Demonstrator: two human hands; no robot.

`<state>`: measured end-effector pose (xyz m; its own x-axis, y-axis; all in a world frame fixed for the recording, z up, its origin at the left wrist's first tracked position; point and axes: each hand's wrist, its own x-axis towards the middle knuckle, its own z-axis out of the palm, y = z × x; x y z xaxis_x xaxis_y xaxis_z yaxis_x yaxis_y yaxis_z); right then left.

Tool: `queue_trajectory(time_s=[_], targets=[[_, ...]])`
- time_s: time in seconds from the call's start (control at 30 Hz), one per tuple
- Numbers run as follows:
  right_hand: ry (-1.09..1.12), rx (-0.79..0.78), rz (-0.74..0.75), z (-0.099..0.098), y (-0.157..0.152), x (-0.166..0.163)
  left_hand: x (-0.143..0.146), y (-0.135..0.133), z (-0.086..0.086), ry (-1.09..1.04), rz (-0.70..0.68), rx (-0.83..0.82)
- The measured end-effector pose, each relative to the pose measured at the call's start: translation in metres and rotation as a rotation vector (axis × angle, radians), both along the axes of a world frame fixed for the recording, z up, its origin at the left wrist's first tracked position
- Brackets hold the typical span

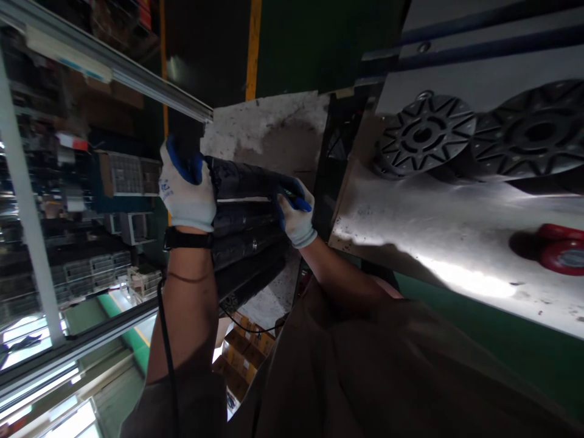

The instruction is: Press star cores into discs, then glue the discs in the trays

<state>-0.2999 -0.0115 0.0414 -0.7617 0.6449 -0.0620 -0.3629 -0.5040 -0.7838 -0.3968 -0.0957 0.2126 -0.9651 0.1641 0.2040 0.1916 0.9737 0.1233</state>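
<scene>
A long dark cylinder [246,178] spans between my two hands, which wear white gloves with blue palms. My left hand [189,188] is at its left end, fingers curved around it; part of the grip is hidden in shadow. My right hand [295,213] grips the other end, with thumb and fingers closed about it. Just below lie several similar dark cylinders [246,242], side by side, on a pale, stained surface [269,131].
To the right, a metal worktop [410,219] carries round slotted metal discs [425,135] and a red round object [563,249]. An aluminium frame [137,79] stands at left, with crates [125,173] beyond it. Cardboard boxes [244,350] sit below.
</scene>
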Motion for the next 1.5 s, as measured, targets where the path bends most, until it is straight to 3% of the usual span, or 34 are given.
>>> queue_trajectory(time_s=[0.27,0.8,0.97,1.1,1.5], targets=[[0.002,0.035,0.058,0.005,0.002,0.010,0.003,0.003,0.000,-0.003,-0.012,0.036],[-0.028,-0.012,-0.042,-0.022,-0.002,-0.004,0.008,0.011,0.004,0.068,-0.065,-0.018],[-0.057,-0.045,0.000,-0.029,-0.002,-0.007,0.009,0.011,0.005,0.057,-0.081,-0.031],[-0.055,-0.065,0.005,-0.029,0.001,-0.007,0.006,0.009,0.003,0.077,-0.126,-0.012],[0.013,0.017,0.003,-0.026,0.001,0.008,0.007,0.012,0.004,0.072,-0.073,-0.011]])
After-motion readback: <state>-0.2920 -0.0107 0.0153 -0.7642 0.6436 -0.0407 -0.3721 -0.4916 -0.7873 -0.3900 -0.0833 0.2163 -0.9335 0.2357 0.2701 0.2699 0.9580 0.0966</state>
